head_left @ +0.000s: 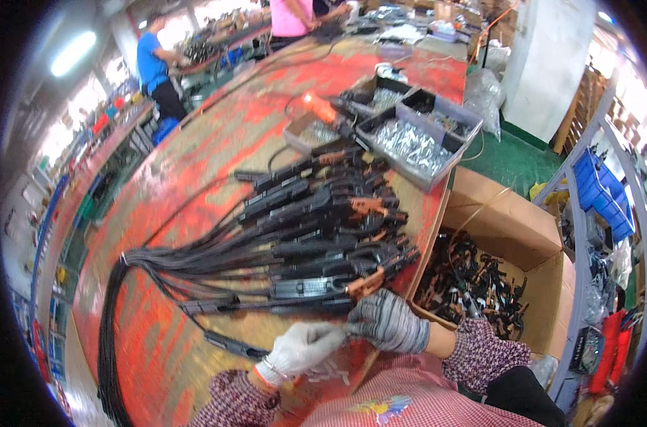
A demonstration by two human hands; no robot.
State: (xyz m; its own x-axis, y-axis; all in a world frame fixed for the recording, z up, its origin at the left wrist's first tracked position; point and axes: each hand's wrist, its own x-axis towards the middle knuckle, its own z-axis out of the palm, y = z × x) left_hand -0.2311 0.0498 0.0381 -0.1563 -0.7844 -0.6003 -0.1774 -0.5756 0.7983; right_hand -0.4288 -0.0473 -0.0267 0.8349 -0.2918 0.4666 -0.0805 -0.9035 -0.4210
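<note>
My left hand point(303, 350), in a white knit glove, and my right hand point(386, 322), in a grey striped glove, meet at the table's near edge. The fingers of both are closed and pinched together; whatever lies between them is too small or hidden to make out. Just beyond them lies a heap of black clamp-like parts point(316, 213), some with copper-coloured jaws point(366, 283). Their black cables point(188, 260) gather at a tie on the left. Beside my left wrist rests one black handle point(234, 344) on its cable. Small whitish pieces point(330, 371) are scattered below my left hand.
Grey bins of metal parts point(412, 146) stand at the table's far right, with an orange-and-black power tool point(322, 108) beside them. Right of the table, an open cardboard box point(544, 299) holds more black and copper-coloured parts. A metal rack point(576, 242) rises beyond. Two people work farther off.
</note>
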